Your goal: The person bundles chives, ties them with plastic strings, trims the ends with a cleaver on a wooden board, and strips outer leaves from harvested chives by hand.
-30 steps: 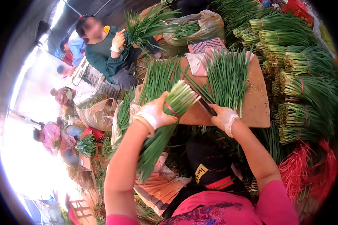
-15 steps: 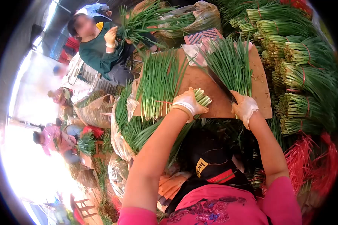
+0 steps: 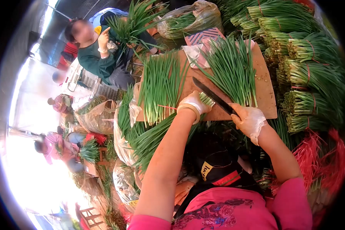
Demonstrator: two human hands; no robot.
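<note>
My left hand (image 3: pixel 193 103), gloved, is closed around a bundle of garlic chives (image 3: pixel 157 138); its pale stem ends point right and its leaves trail down to the left under my forearm. In my gloved right hand (image 3: pixel 249 119) is a long dark knife (image 3: pixel 211 94), its blade slanting up and left beside those stem ends. Whether blade and stems touch, I cannot tell. Both hands are at the near edge of a brown board (image 3: pixel 265 94). Loose chives lie on it in a left pile (image 3: pixel 161 84) and a right pile (image 3: pixel 232 67). A red tie (image 3: pixel 166 106) crosses the left pile's stems.
Tied chive bundles (image 3: pixel 310 73) are stacked at the right, above red plastic strips (image 3: pixel 310 159). A pink-white cloth (image 3: pixel 195 55) lies at the board's far edge. Across from me, a person in a dark green top (image 3: pixel 96 59) holds chives. Plastic bags (image 3: pixel 99 117) stand at the left.
The knife has moved from beside the right pile to the stem ends at my left hand, its blade now lying flatter. My right hand has come slightly nearer to me.
</note>
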